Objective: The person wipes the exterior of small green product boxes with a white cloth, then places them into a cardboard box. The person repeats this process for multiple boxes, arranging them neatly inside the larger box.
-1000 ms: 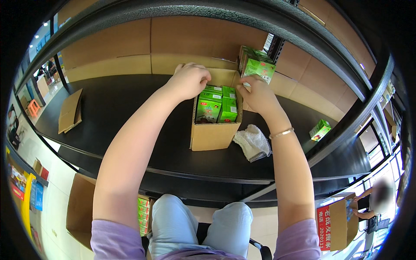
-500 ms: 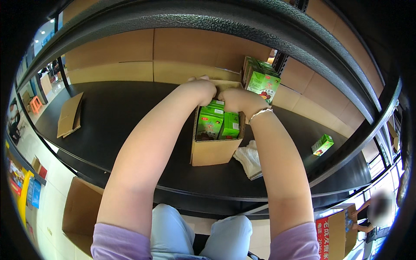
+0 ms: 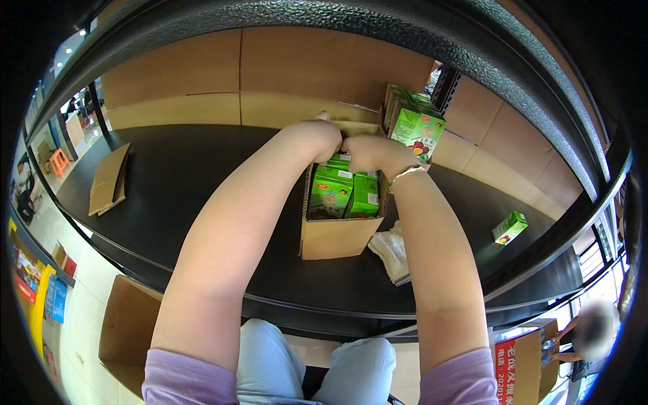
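Open cardboard box [image 3: 335, 236] of green cartons [image 3: 347, 194] stands on the black shelf [image 3: 182, 182], directly beneath both hands. Left hand [image 3: 317, 137] and right hand [image 3: 366, 152] are clenched together over its far rim; what they grip cannot be told. White cloth [image 3: 393, 251] lies below the right hand, stacked green packs [image 3: 413, 123] just beyond it.

I have one view to work with — a fisheye worn on the head, the left lens of a side-by-side pair, looking steeply down and forward. It sits close: both forearms rise from the lower edge to meet over the open cardboard box [image 3: 341, 216] at centre. The black shelf [image 3: 182, 182] fills the middle ground, its edges bowing toward the rim — the upper shelf beam [image 3: 378, 27] arcs overhead. Knees and floor show at the bottom.
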The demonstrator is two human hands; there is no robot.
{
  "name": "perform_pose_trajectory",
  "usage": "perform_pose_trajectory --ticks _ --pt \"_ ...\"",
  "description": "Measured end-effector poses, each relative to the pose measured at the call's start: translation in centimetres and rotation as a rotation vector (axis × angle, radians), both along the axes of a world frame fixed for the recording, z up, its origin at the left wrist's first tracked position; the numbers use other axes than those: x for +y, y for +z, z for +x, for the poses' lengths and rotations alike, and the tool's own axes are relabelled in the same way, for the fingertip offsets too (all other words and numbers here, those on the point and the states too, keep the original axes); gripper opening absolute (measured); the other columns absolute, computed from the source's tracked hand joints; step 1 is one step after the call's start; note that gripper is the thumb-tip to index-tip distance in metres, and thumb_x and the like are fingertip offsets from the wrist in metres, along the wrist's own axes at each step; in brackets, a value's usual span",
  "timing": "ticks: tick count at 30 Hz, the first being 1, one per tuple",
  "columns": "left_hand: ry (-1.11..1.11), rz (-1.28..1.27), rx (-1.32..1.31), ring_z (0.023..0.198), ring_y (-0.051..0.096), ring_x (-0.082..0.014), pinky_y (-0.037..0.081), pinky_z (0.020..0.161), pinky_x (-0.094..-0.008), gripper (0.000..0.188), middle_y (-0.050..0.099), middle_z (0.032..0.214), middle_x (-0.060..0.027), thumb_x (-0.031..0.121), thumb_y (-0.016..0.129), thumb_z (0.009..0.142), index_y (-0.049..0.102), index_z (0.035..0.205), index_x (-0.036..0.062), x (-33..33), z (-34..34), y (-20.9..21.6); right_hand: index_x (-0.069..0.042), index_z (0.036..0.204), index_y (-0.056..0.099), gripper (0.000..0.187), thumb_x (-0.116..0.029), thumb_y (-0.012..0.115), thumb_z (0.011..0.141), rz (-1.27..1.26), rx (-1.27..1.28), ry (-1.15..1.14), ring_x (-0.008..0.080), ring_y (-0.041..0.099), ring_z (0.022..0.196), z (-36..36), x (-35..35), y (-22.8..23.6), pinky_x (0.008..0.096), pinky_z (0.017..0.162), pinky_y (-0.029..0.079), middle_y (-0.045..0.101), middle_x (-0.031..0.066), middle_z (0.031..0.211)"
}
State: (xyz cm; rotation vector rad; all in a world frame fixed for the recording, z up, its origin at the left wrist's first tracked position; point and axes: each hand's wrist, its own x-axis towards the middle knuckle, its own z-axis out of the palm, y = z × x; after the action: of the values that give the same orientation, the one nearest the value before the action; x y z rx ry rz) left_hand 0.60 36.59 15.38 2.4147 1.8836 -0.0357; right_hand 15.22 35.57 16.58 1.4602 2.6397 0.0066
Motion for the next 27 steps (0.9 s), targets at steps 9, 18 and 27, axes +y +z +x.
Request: perform_pose_trajectory --ticks 9,18,27 --pt "0.039 0.115 -0.197 0.095 0.048 -0.0281 0.041 0.081 -0.0307 0.042 0.044 0.107 -0.0126 -0.004 0.057 0.066 0.062 0.103 0.0134 0.4 -0.1 -1.6 -0.003 0.1 0.059 0.032 -0.011 0.052 0.07 0.025 0.199 0.088 0.0318 0.056 0.099 0.9 1.1 -1.4 0.0391 0.083 0.045 0.058 0.0202 0.106" --pt "-0.099 0.162 -0.21 0.102 0.047 -0.0292 0.04 0.086 -0.031 0.037 0.049 0.11 -0.0145 -0.002 0.059 0.065 0.063 0.1 0.0094 0.6 -0.5 -1.8 -0.001 0.096 0.06 0.027 -0.002 0.051 0.07 0.225 0.337 0.119 0.0338 0.055 0.098 0.8 -2.1 -0.9 0.0388 0.082 0.045 0.057 0.0184 0.106" --pt "-0.102 0.343 -0.449 0.105 0.051 -0.0342 0.041 0.089 -0.0376 0.044 0.054 0.11 -0.0227 0.016 0.055 0.081 0.044 0.119 -0.0007 -6.0 -0.8 0.8 0.005 0.118 0.041 0.048 -0.002 0.047 0.071 0.303 0.569 -0.169 0.0368 0.034 0.121 3.7 -7.7 -1.6 0.0376 0.099 0.033 0.042 0.0283 0.122"
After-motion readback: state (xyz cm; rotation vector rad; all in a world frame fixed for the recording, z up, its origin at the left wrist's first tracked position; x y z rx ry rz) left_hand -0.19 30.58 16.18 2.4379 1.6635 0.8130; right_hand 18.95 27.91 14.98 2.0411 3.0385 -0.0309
